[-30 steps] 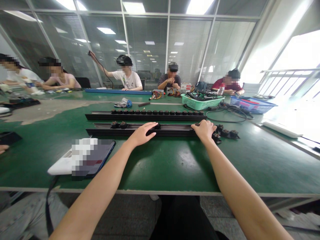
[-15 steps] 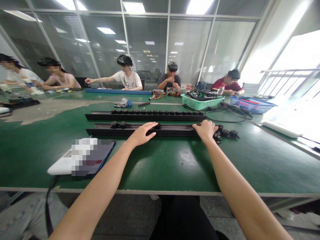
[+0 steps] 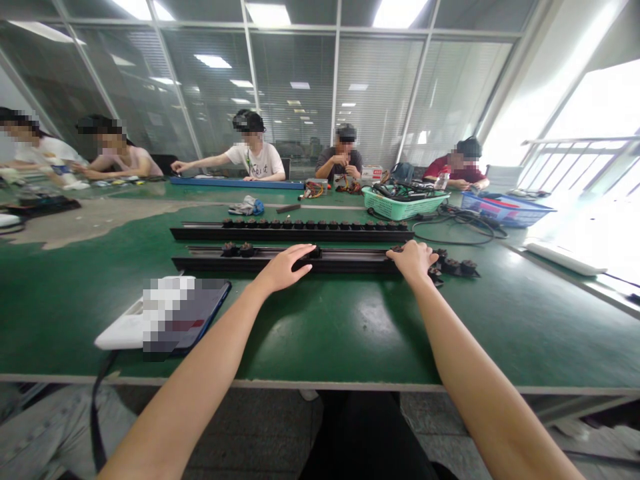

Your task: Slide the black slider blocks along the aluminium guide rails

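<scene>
A long black rail [image 3: 350, 265] lies crosswise on the green table before me, with two round black pieces [image 3: 237, 249] near its left end. My left hand [image 3: 286, 268] rests at the rail's middle, fingers stretched and thumb apart, beside another small black piece [image 3: 315, 252]. At the right end, my right hand [image 3: 414, 261] is closed over the rail, and its fingers hide most of what they grip. Just past that hand sit several loose round black pieces [image 3: 467, 268]. Behind lies a second black rail [image 3: 295, 234] carrying a row of similar pieces.
A white device and a dark phone-like slab [image 3: 213, 310] lie at the left front. Farther back are a crumpled grey-blue cloth [image 3: 246, 206], a green basket [image 3: 405, 208] of cables and a blue basket [image 3: 507, 212]. Several people sit along the far side.
Almost nothing differs. My right hand has shifted very slightly to the right at the rail's end, while my left hand stays in place.
</scene>
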The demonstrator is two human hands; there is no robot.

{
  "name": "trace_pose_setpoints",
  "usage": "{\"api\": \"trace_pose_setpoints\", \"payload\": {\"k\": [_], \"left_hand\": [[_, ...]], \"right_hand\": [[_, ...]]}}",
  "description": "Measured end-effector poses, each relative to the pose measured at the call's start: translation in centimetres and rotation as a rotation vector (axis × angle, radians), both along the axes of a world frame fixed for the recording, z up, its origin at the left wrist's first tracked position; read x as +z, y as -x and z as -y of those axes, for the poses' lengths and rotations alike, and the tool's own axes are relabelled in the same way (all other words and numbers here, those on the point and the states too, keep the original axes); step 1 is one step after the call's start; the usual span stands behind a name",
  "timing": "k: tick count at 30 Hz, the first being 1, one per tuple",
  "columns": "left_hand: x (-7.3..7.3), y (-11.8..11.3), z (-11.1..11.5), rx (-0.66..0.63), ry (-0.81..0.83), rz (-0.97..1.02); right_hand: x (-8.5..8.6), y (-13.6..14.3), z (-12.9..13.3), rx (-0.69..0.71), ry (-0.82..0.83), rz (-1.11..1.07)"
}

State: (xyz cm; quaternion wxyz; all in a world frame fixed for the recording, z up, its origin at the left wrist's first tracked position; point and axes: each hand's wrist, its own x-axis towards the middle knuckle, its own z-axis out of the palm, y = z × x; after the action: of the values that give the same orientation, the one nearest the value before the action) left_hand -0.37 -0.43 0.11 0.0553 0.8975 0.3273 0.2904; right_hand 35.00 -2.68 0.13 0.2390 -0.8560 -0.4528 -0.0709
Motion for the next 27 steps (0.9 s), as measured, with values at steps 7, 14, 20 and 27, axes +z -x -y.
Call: {"api": "trace_pose_setpoints", "payload": {"k": [7, 14, 20, 27], "left_hand": [[-0.1, 0.1, -0.1, -0.007, -0.005, 0.004], [-0.2, 0.1, -0.2, -0.012, -0.015, 0.002], [-0.2, 0.1, -0.3, -0.009, -0.014, -0.005], [-0.2, 0.1, -0.1, -0.005, -0.008, 0.000]], "right_hand": [[0.2, -0.5, -0.1, -0.028, 0.033, -0.038], [0.2, -1.4, -0.3, -0.015, 0.031, -0.124], [0.4, -1.8, -0.3, -0.036, 0.044, -0.153], [0.5, -2.0, -0.2, -0.053, 0.040, -0.112]]}}
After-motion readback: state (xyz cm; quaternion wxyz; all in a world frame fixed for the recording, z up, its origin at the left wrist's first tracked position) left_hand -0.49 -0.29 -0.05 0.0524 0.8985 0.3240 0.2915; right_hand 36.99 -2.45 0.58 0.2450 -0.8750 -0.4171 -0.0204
